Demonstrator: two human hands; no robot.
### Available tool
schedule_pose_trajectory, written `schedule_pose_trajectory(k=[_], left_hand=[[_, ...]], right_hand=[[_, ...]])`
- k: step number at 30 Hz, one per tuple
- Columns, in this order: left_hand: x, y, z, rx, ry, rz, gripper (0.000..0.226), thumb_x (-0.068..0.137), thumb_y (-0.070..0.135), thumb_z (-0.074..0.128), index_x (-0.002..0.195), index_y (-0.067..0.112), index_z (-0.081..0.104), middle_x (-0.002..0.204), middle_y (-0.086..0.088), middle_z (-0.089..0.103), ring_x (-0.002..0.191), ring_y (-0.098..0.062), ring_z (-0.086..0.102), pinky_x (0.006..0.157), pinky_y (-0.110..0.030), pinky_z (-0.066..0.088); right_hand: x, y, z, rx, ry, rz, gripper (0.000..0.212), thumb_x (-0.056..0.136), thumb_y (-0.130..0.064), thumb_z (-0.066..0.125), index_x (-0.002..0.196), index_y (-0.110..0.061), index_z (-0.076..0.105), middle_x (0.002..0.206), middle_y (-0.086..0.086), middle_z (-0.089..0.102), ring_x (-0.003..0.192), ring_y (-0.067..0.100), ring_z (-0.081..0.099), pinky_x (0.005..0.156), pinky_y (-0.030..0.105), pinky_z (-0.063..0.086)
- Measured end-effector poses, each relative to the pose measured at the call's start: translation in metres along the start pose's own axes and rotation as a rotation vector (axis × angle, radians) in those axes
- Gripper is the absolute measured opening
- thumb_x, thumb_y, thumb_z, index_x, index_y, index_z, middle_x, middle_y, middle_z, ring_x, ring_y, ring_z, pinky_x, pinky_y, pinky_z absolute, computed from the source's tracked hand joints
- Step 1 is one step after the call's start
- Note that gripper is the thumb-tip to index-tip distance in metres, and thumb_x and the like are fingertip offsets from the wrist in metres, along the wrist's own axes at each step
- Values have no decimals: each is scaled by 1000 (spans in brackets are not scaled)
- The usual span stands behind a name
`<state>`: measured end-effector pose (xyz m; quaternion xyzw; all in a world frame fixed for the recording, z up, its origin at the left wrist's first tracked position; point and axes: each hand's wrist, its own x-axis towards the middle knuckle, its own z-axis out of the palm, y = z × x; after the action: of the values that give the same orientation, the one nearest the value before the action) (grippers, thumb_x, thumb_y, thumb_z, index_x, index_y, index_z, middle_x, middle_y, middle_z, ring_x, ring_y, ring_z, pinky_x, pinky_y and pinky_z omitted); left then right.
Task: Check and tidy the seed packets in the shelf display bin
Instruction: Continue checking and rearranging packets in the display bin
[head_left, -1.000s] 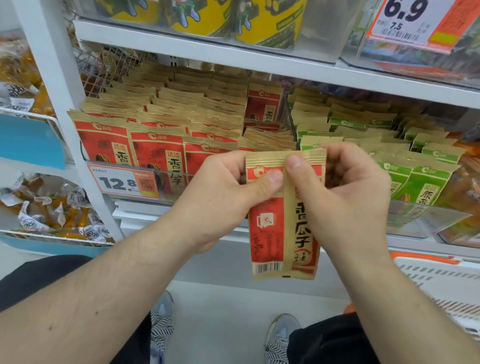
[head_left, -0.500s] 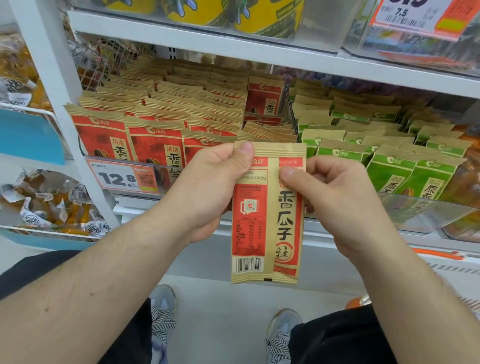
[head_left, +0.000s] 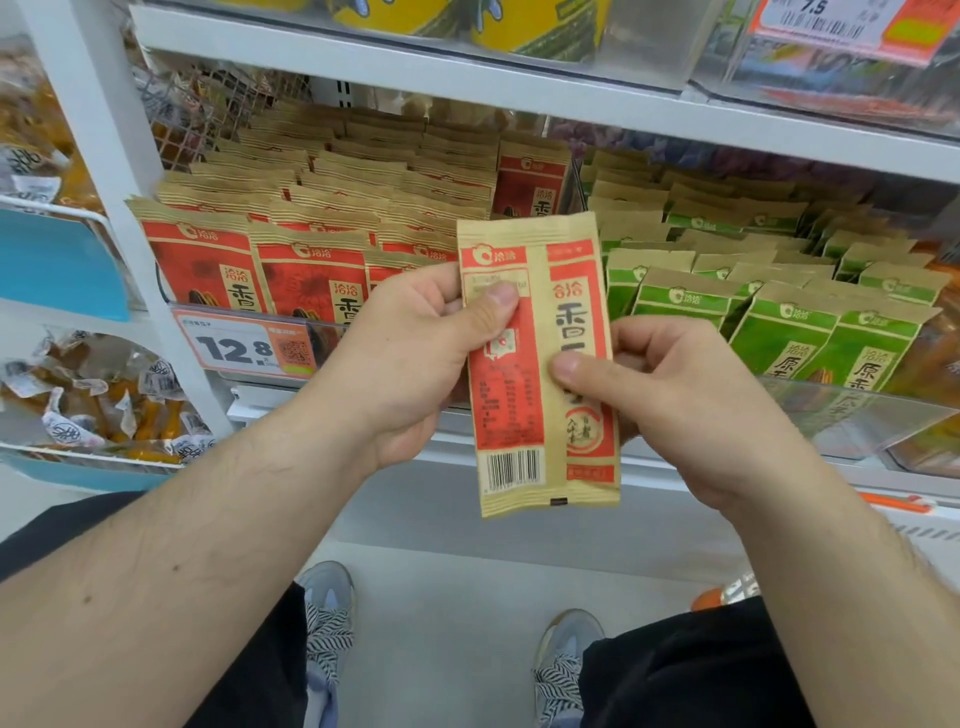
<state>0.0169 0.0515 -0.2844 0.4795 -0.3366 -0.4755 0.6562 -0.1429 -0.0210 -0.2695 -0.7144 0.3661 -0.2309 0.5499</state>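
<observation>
**One red packet held up before the seed shelf**

The white shelf (head_left: 519, 85) fills the upper part of the view. On it stands the display bin (head_left: 857, 421) with a clear front wall. The left part of the bin holds many rows of red seed packets (head_left: 306, 275), standing upright one behind another, and the right part holds rows of green seed packets (head_left: 779, 332) in the same way. A wire divider seems to stand between the two colours (it is mostly hidden). A price tag (head_left: 244, 348) with "12.8" is fixed on the front edge below the red rows.

In front of the bin, in the air and apart from the rows, is one held red packet (head_left: 540, 364). It is upright, slightly tilted, with its back side and the barcode toward the camera. The left hand (head_left: 410, 358) grips its left edge, the thumb pressed on the upper part and the fingers curled behind. The right hand (head_left: 670, 400) pinches its right edge lower down, the thumb on the front, the fingers behind.

Below, two shoes (head_left: 327, 618) stand on the pale floor.
</observation>
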Motion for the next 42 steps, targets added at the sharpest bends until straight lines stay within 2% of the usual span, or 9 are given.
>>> schedule_pose_trajectory(k=[3,7,12,17,20,23,27,32,42], left_hand=[[-1,3,-1,15,-32,-39,39,79,24,62,114,8,65,102,-12,74,87,-27,73,75,-49,60],[-6,6,-1,79,-114,-74,45,69,16,68,113,8,64,98,-12,75,83,-27,74,67,-45,61],[-4,8,-4,23,-69,-45,38,72,16,65,109,9,65,99,-12,75,86,-27,74,67,-45,61],[-5,11,-11,94,-200,-83,42,70,13,68,112,11,63,101,-12,75,86,-28,74,62,-40,62],[-3,12,-19,65,-241,-98,38,78,9,73,115,9,63,108,-15,73,92,-31,72,64,-40,62],[-2,12,-20,9,-244,-127,39,75,11,65,114,9,64,110,-15,72,93,-30,72,66,-40,62],[-2,11,-17,11,-224,-137,40,78,13,71,116,8,63,112,-17,71,92,-30,72,64,-39,62],[-5,16,-23,36,-368,-181,49,72,-4,68,117,10,59,105,-15,73,84,-29,73,54,-30,59],[-3,17,-24,21,-360,-185,48,71,-5,69,116,9,60,104,-14,73,84,-27,74,57,-33,60]], right_hand=[[0,0,0,27,2,-26,43,70,-35,68,94,1,68,78,12,75,68,27,73,64,46,59],[3,1,-1,160,40,-60,35,70,-34,64,90,-5,70,74,9,75,61,21,71,55,36,59],[1,2,-11,58,-159,-49,45,68,-22,70,111,-12,63,95,12,75,85,33,72,67,39,59],[-1,1,-13,30,-205,-69,44,69,-14,70,112,-10,63,99,14,75,91,36,72,77,49,57],[-2,0,-18,98,-299,-62,49,72,-11,69,120,-8,61,105,21,72,96,40,69,73,43,59],[-1,-3,-20,186,-345,-31,55,69,-14,70,122,-9,60,103,25,71,87,38,70,59,30,60],[-1,-2,-19,234,-369,22,62,65,-17,71,124,-10,55,91,26,72,63,29,71,50,28,59],[0,-1,-21,307,-366,31,57,65,-13,70,120,-3,54,82,24,72,56,25,70,45,25,56],[1,-2,-22,402,-353,43,56,65,-10,73,117,-1,54,79,24,70,52,24,68,40,22,52]])
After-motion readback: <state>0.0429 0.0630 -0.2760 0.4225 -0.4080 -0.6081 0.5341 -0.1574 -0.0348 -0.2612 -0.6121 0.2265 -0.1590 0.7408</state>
